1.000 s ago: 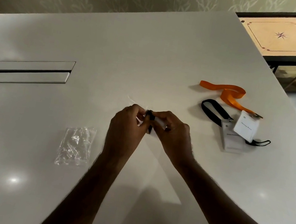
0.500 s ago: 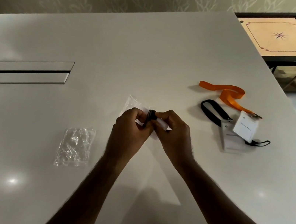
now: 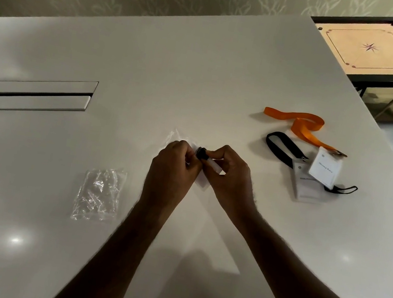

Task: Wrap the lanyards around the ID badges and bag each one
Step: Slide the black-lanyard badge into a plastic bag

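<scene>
The left hand (image 3: 174, 168) and right hand (image 3: 230, 177) meet at the middle of the table (image 3: 203, 67), both pinching a badge wrapped in a black lanyard (image 3: 201, 152), which sits at a clear bag (image 3: 179, 137). A pile of bags (image 3: 98, 194) lies toward the left edge. Two badges (image 3: 319, 173) with an orange lanyard (image 3: 302, 125) and a black lanyard lie near the right edge.

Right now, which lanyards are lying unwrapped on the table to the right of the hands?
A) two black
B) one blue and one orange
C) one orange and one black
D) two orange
C: an orange lanyard and a black lanyard lie loose on the white table with their ID badges, to the right of the right hand and left hand.
</scene>
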